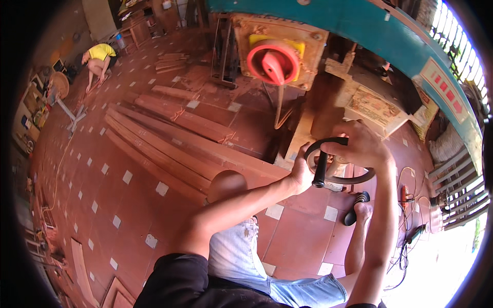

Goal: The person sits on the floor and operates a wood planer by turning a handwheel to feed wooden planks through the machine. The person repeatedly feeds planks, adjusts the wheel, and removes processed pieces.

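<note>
A dark handwheel (pixel 354 180) with a black crank handle (pixel 319 172) sits on the front of a large woodworking machine. My left hand (pixel 303 168) is closed on the left side of its rim, close to the crank handle. From above, my right hand (pixel 362 146) bends over the top of the wheel, its fingers curled round the rim. The hands partly cover the wheel's hub. Above and to the left, a big red rotary knob (pixel 273 62) is mounted on a yellow plate on the machine.
Long reddish boards (pixel 159 143) lie across the tiled floor to my left. The machine's teal body (pixel 359 31) arches overhead. Cables (pixel 405 251) trail on the floor at right, near my sandalled foot (pixel 358 208). At far left, a person in a yellow shirt (pixel 101 51) crouches.
</note>
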`<action>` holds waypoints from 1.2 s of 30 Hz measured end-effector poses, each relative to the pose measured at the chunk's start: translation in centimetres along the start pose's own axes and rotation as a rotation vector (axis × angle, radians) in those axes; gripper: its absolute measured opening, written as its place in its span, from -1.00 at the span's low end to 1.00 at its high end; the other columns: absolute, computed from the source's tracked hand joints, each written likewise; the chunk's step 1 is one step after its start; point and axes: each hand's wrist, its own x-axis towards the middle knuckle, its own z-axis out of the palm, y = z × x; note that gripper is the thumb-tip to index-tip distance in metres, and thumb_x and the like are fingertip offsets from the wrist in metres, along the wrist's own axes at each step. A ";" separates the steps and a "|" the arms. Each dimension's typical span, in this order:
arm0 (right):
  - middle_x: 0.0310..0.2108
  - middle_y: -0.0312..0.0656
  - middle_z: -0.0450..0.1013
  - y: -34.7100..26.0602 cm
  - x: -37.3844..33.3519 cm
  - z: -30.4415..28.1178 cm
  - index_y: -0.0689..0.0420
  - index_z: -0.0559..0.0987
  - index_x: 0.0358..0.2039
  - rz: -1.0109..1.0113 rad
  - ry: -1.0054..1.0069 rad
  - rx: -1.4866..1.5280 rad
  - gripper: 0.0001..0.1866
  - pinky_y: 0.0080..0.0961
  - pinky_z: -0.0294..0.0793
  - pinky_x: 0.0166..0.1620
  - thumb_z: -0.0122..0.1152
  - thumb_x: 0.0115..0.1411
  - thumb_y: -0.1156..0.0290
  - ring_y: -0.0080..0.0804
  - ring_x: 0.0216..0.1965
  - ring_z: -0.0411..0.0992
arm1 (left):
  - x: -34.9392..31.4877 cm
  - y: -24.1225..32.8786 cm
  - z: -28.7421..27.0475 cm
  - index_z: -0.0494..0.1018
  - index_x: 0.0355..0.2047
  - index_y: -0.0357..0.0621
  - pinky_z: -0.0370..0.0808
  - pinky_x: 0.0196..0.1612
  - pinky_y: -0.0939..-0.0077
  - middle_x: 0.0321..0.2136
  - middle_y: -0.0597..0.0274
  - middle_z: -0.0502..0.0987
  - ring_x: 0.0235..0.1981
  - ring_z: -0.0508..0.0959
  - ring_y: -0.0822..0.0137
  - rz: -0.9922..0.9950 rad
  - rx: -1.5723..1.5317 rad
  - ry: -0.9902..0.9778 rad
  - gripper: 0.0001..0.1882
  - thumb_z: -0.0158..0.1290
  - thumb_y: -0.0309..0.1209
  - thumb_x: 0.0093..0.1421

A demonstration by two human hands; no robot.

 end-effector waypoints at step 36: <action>-0.36 -0.05 0.64 0.9 -1.3 0.0 0.09 0.74 -0.32 0.062 0.021 -0.013 -0.39 -0.15 0.57 -0.03 0.06 0.28 -0.25 -0.07 -0.20 0.62 | 0.0 5.8 0.9 0.46 -0.39 -0.09 0.45 -0.39 0.51 -0.50 0.28 0.54 -0.49 0.54 0.44 0.169 0.707 -0.080 -0.52 -0.10 0.06 0.41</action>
